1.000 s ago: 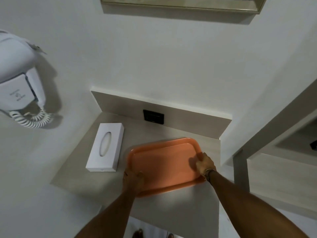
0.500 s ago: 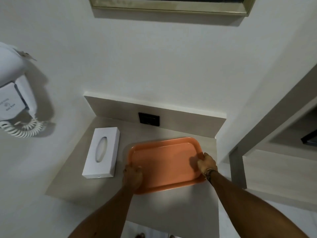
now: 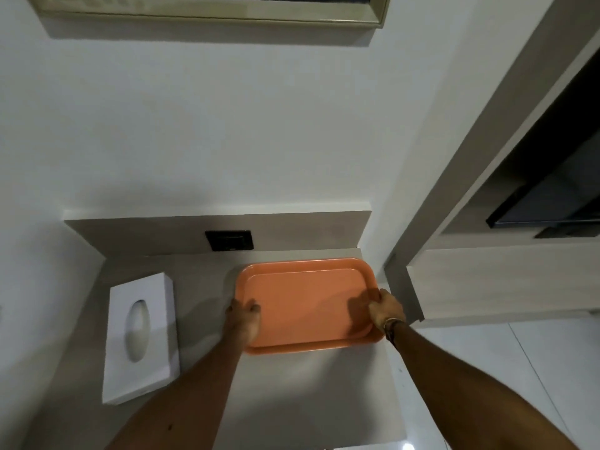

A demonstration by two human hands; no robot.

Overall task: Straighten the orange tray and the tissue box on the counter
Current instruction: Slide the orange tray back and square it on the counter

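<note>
In a pale corner, against a white wall (image 3: pixel 227 125): lying beige and matte, the bench (image 3: pixel 292 394), backed by a low upstand of the same tone carrying a dark socket plate (image 3: pixel 229 240). Hanging above, the lower edge of a framed mirror or picture (image 3: pixel 207 11); which of the two, impossible to tell. Standing to the right, a light wood-look cabinet (image 3: pixel 500 287) with a dark recess and a black flat object inside it. Showing below right, glossy white floor tiles (image 3: pixel 487 368).

Resting on the right half of the bench, near the upstand: the orange tray (image 3: pixel 308 303), long axis running left to right, far long edge lying roughly parallel to the upstand, right short end reaching the bench's right edge. Gripping its left short end, the left hand (image 3: pixel 244 316), thumb over the rim, fingers (image 3: pixel 231 308) curled around the outside edge. Gripping the right short end, the right hand (image 3: pixel 386 310), closed on the rim likewise, a band showing at the wrist.

Lying on the left of the bench, well apart from the tray: the tissue box (image 3: pixel 141 336), white, oval slot facing up, long axis running front to back, far end tilting slightly to the right, so not quite square with the tray. Touching neither hand.
</note>
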